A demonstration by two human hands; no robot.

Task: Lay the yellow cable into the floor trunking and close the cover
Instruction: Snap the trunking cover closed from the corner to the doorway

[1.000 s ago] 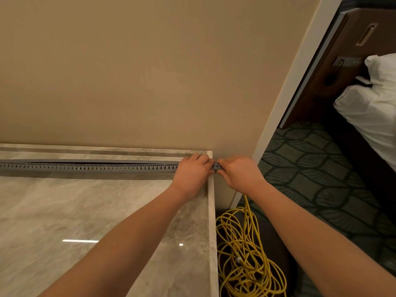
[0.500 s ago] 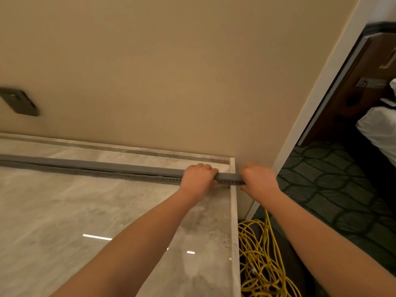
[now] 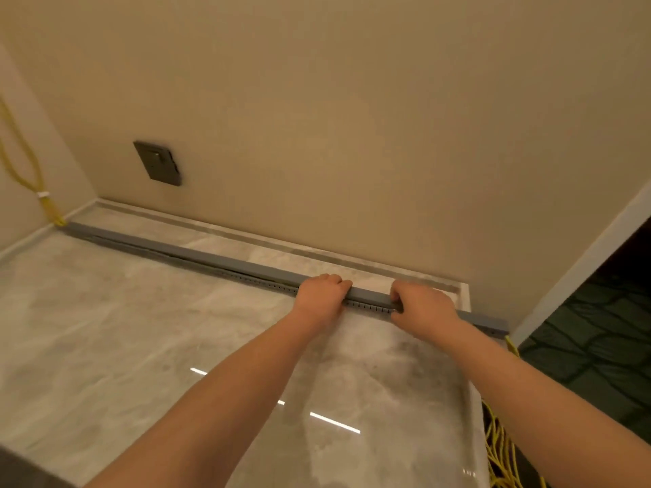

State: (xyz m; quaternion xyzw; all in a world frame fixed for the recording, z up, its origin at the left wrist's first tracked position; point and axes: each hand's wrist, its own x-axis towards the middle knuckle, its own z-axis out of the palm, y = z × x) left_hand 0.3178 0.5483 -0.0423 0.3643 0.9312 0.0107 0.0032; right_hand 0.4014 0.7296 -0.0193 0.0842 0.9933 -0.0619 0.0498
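Note:
A long grey floor trunking [image 3: 197, 256] runs along the marble floor near the wall, from the left corner to the floor's right edge. Its cover lies on top, and a row of slots shows along the near side. My left hand [image 3: 322, 294] and my right hand [image 3: 421, 306] are both closed over the trunking cover near its right end, a short gap apart. The yellow cable [image 3: 45, 206] comes out at the left end and climbs the left wall. More yellow cable lies coiled [image 3: 500, 449] below the floor's right edge.
A dark wall socket plate [image 3: 158, 163] sits low on the beige wall. The glossy marble floor [image 3: 141, 346] ends at a raised edge on the right, with dark patterned carpet [image 3: 591, 332] beyond a white door frame [image 3: 577, 269].
The view has swung left, showing the socket and left corner. Both hands have shifted left along the trunking; my right hand has left the end and now grips further in.

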